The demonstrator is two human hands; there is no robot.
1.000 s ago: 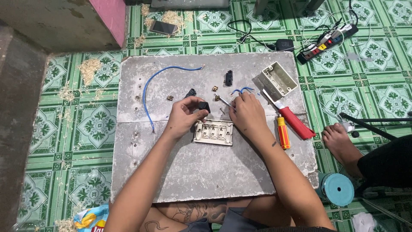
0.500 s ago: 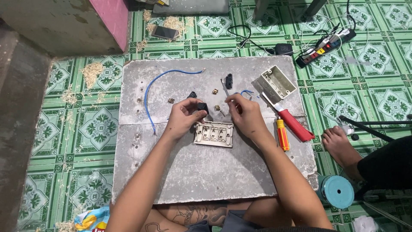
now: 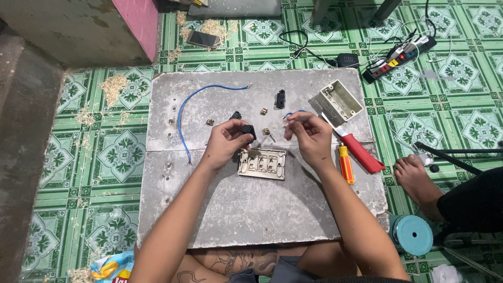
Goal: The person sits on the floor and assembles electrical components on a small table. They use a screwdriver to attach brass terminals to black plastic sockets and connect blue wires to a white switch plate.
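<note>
Hands: left hand (image 3: 226, 142) grips one black switch module (image 3: 247, 131) | right hand (image 3: 309, 137) pinches one short blue wire (image 3: 289, 113) (two screwdrivers (image 3: 346, 163) beside)

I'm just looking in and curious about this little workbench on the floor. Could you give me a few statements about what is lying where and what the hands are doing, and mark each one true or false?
1. The left hand holds a small black part in its grip. True.
2. The beige switch plate lies on the grey slab, just below the two hands. True.
3. The long blue wire lies to the right of the hands. False: it curves across the slab's left side.
4. The right hand grips the orange screwdriver. False: the screwdriver lies on the slab; the hand pinches a short blue wire end.
5. The open beige box sits at the slab's upper right. True.
</note>
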